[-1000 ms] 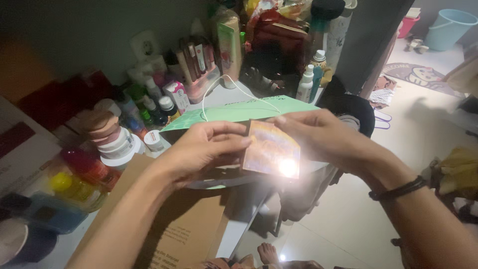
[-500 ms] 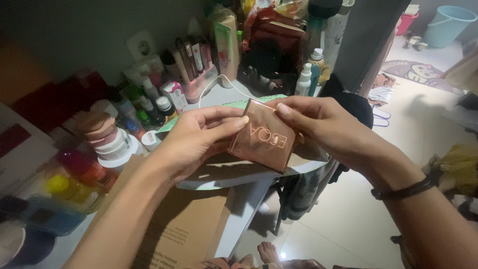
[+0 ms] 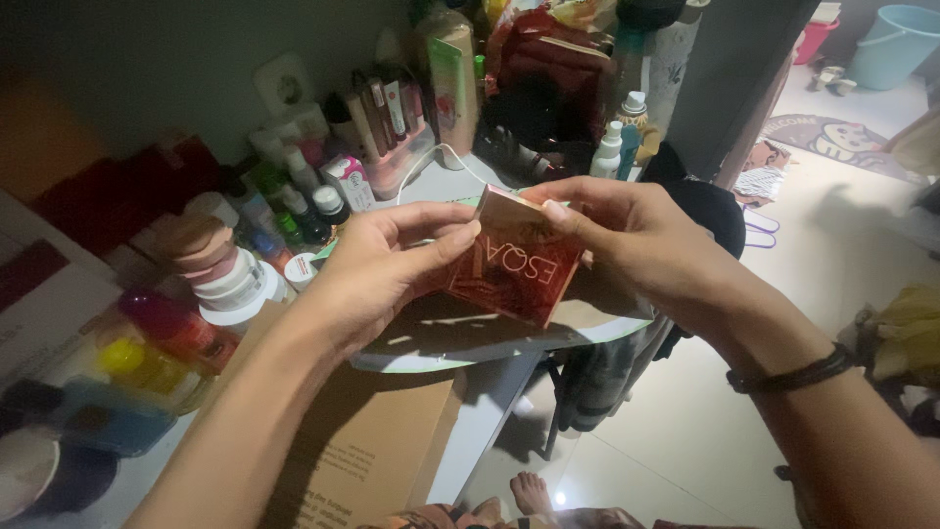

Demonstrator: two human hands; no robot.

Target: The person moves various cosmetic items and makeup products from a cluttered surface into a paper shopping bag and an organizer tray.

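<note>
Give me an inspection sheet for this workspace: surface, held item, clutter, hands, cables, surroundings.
Surface: round pale table, crowded at the back.
Held item: reddish shiny box, tilted, above the table.
Clutter: cosmetic bottles, stacked jars, cardboard box.
Hands: left hand and right hand both pinch the box's edges.
Cables: white cable behind the box.
Surroundings: tiled floor, blue bucket.

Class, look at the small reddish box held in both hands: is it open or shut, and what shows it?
Shut. The reddish box shows flat, closed faces with no flap lifted; the left hand and right hand pinch its top corners.
</note>
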